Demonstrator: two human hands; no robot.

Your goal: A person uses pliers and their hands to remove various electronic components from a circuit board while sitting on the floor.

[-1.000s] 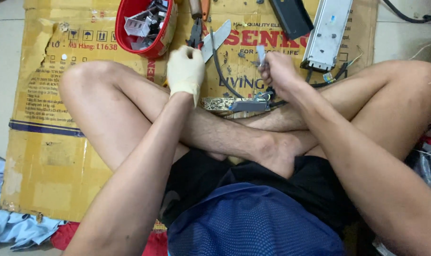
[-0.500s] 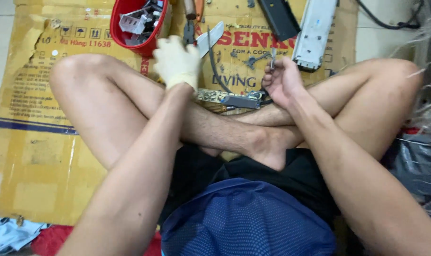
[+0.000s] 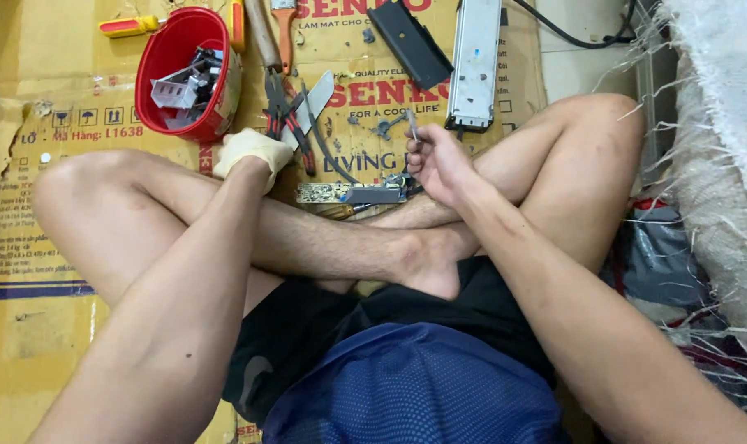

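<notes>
Gloved left hand [image 3: 250, 152] closed beside red-handled metal pliers [image 3: 287, 123], bare right hand [image 3: 439, 160] pinching small grey metal piece [image 3: 412, 125], circuit board [image 3: 353, 194] between hands

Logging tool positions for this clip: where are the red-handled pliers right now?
In the head view, the red-handled pliers lie on the cardboard sheet, upper middle, just right of the red bucket and touching or almost touching the gloved left hand.

Bare arms and bare legs, feet unshod. Cream work glove covering the left hand [image 3: 250, 150] down to the fingers; right hand [image 3: 437, 160] ungloved, fingers bare. Black shorts, and a blue, seemingly mesh-textured shirt. No sleeves visible on either forearm.
</notes>
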